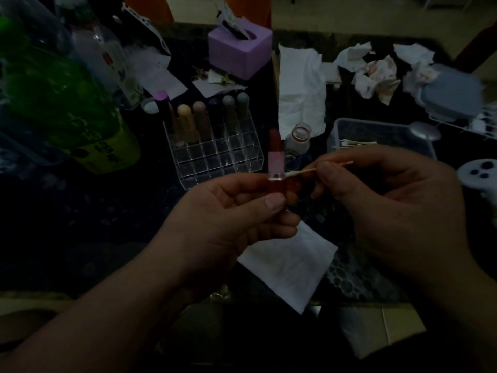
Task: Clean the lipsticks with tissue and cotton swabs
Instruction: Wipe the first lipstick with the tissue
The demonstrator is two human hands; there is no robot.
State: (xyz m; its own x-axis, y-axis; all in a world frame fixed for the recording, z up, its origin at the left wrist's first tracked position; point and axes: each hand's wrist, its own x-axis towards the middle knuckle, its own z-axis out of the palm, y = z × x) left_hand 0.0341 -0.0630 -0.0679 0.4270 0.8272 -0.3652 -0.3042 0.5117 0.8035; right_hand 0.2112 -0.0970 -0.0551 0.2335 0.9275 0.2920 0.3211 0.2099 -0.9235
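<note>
Lighting is dim; small detail is limited.

Your left grip [236, 211] is closed round the base of an uncapped lipstick [275, 157], thumb across the front. It is held upright above the tabletop [80, 211]: dark red bullet on top, pink sleeve, pale collar below.

Your right grip [390, 205] pinches a cotton swab [309, 170] by its wooden stem. The white tip touches the lipstick at the collar, on its right side.

A flat white tissue [290, 265] lies on the tabletop under both hands.

Behind the lipstick stands a clear acrylic organizer [215, 157]. Its back row holds capped lipsticks [200, 119], upright.

To the right, a clear tray [376, 130] holds spare swabs [355, 143]. Crumpled tissues [376, 74], some stained red, lie beyond it.

A purple tissue box [239, 53] sits at the rear centre.

Writing: the green bottle [53, 103] at left carries a yellow label with dark characters, which I cannot read. No brand is legible on the lipstick.
</note>
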